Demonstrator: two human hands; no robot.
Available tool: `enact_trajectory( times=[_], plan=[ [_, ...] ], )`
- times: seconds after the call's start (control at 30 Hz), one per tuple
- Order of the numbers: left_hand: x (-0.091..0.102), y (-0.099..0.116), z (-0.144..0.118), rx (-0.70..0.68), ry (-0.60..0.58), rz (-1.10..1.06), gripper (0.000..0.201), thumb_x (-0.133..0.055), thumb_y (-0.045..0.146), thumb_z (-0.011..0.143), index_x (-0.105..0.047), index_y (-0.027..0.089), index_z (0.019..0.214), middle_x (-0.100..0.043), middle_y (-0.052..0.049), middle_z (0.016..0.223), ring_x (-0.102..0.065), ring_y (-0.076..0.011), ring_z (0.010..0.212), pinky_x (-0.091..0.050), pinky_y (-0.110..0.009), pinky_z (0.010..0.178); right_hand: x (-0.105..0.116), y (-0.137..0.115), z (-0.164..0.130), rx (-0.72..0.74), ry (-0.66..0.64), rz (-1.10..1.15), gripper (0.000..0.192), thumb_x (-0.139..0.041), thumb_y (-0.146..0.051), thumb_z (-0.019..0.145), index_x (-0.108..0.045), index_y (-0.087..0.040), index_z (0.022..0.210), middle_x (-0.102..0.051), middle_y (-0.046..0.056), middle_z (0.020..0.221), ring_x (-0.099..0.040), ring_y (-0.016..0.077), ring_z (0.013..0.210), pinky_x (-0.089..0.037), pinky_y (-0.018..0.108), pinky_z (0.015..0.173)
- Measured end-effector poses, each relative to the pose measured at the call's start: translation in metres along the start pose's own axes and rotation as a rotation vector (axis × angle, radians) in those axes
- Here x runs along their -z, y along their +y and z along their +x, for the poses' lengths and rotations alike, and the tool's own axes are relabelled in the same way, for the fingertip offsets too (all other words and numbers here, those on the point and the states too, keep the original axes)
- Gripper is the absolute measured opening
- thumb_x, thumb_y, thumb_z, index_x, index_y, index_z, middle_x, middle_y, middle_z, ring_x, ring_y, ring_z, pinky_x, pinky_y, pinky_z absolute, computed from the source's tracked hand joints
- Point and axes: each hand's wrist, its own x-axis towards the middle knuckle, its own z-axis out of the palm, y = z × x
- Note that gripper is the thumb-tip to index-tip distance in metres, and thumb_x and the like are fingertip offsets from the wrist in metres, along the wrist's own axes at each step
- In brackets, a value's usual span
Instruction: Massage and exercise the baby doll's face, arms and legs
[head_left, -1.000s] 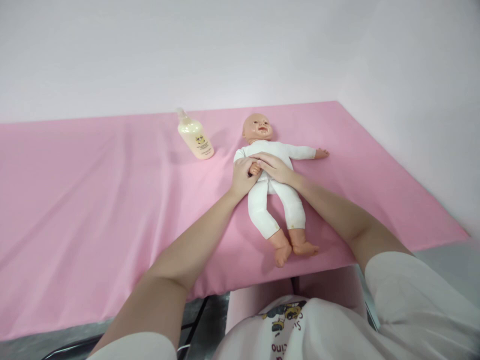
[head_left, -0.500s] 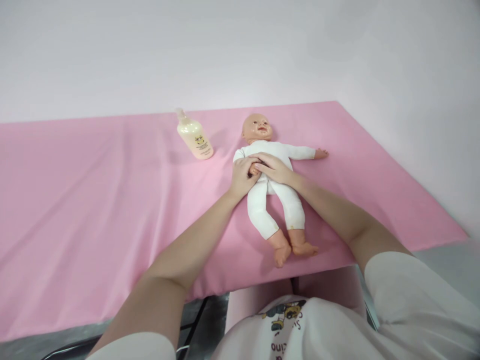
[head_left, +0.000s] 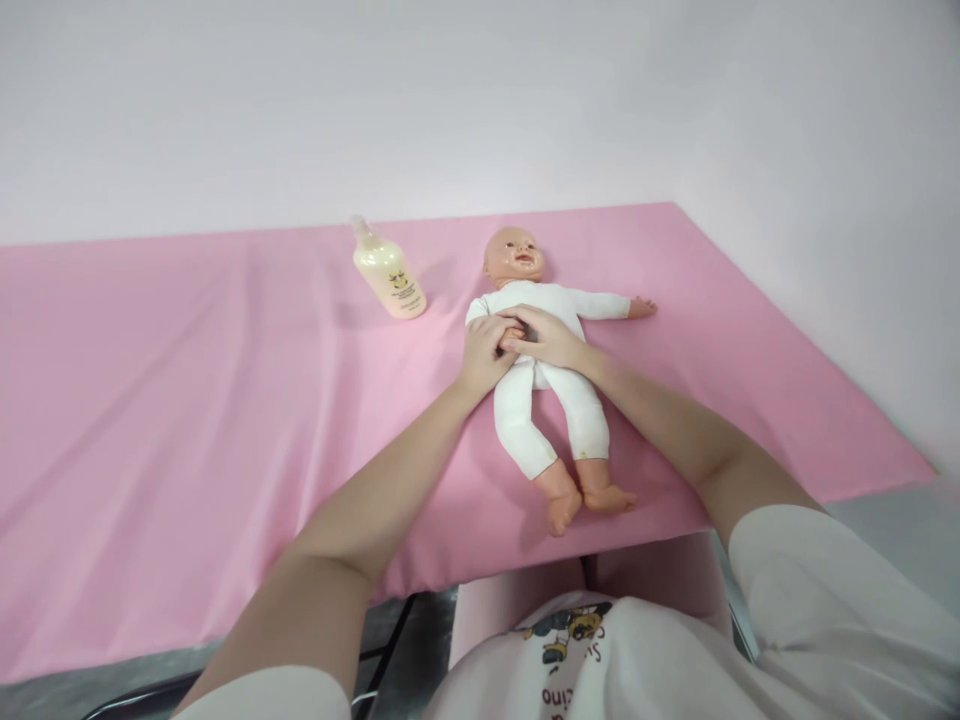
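Observation:
A baby doll in a white suit lies on its back, its head toward the far edge and its bare feet toward me. My left hand is wrapped around the doll's hand, which is bent in over its belly. From the other side, my right hand rests across the belly, thumb and fingertips closed over that same doll's hand. My fingers partly hide it. The doll's other arm stretches out to the right, untouched.
A pump bottle of pale yellow lotion stands left of the doll's head. Pink cloth with folds at the left covers the table. A white wall rises behind, and the table's near edge runs just beyond the doll's feet.
My right thumb has shifted slightly left and down over the doll's hand. Both hands otherwise keep their place, and the doll and bottle stay put.

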Motion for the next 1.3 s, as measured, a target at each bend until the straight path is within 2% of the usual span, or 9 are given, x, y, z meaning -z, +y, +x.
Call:
enact_trajectory(
  times=[0.2,0.5,0.63,0.77,1.07,1.2,1.3],
  plan=[
    [0.0012,0.0021,-0.0018,-0.023,-0.015,0.027,0.037,-0.045,0.048,0.104,-0.071,0.024,0.116,-0.075,-0.012,0.115,-0.066,-0.0306,0.111,-0.048,-0.050,0.101,0.0008,-0.0005,-0.0016,0.018,0.015,0.028,0.036,-0.051,-0.040,0.104,-0.066,-0.020,0.130,-0.073,0.012,0.129,-0.066,0.0257,0.121,-0.049,0.046,0.114],
    [0.0013,0.0027,-0.0024,-0.012,-0.001,0.044,0.027,-0.047,0.039,0.102,-0.069,0.024,0.105,-0.075,-0.011,0.111,-0.064,-0.0296,0.110,-0.047,-0.049,0.103,0.0013,-0.0056,-0.0005,0.008,0.015,0.042,0.037,-0.044,-0.043,0.107,-0.067,-0.020,0.125,-0.072,0.013,0.129,-0.066,0.0264,0.122,-0.048,0.048,0.115],
    [0.0016,0.0041,-0.0011,0.005,0.004,0.012,0.023,-0.052,0.042,0.100,-0.068,0.026,0.102,-0.076,-0.009,0.110,-0.066,-0.0296,0.108,-0.048,-0.049,0.102,-0.0003,-0.0012,0.0008,0.007,0.011,0.017,0.033,-0.055,-0.040,0.100,-0.067,-0.019,0.123,-0.073,0.012,0.123,-0.066,0.0268,0.115,-0.051,0.047,0.109],
    [0.0005,0.0034,0.0001,0.026,0.005,0.000,0.017,-0.060,0.042,0.096,-0.067,0.026,0.094,-0.077,-0.007,0.102,-0.067,-0.0290,0.101,-0.049,-0.048,0.100,-0.0010,0.0012,0.0012,0.005,-0.001,-0.001,0.038,-0.066,-0.041,0.093,-0.067,-0.018,0.123,-0.073,0.010,0.117,-0.066,0.0264,0.110,-0.053,0.044,0.103],
    [0.0026,0.0094,0.0008,0.031,0.022,0.004,0.015,-0.061,0.038,0.095,-0.066,0.024,0.099,-0.076,-0.007,0.104,-0.067,-0.0285,0.101,-0.050,-0.048,0.097,0.0000,-0.0006,0.0002,0.019,0.015,-0.004,0.034,-0.045,-0.041,0.107,-0.067,-0.020,0.122,-0.074,0.011,0.123,-0.066,0.0251,0.118,-0.049,0.045,0.113],
    [0.0024,0.0082,0.0008,0.008,0.030,-0.007,0.014,-0.061,0.037,0.095,-0.066,0.024,0.101,-0.076,-0.007,0.105,-0.068,-0.0280,0.102,-0.050,-0.047,0.098,0.0006,-0.0012,0.0003,0.021,0.018,0.001,0.030,-0.049,-0.039,0.105,-0.068,-0.021,0.118,-0.073,0.011,0.120,-0.066,0.0258,0.114,-0.050,0.045,0.110],
    [0.0008,0.0044,0.0004,-0.020,0.040,-0.038,0.014,-0.063,0.036,0.092,-0.065,0.024,0.099,-0.077,-0.007,0.103,-0.069,-0.0280,0.101,-0.050,-0.047,0.099,0.0004,-0.0008,0.0012,0.013,0.002,0.005,0.029,-0.061,-0.041,0.098,-0.067,-0.019,0.116,-0.072,0.010,0.113,-0.066,0.0263,0.106,-0.052,0.044,0.102]
  ],
)
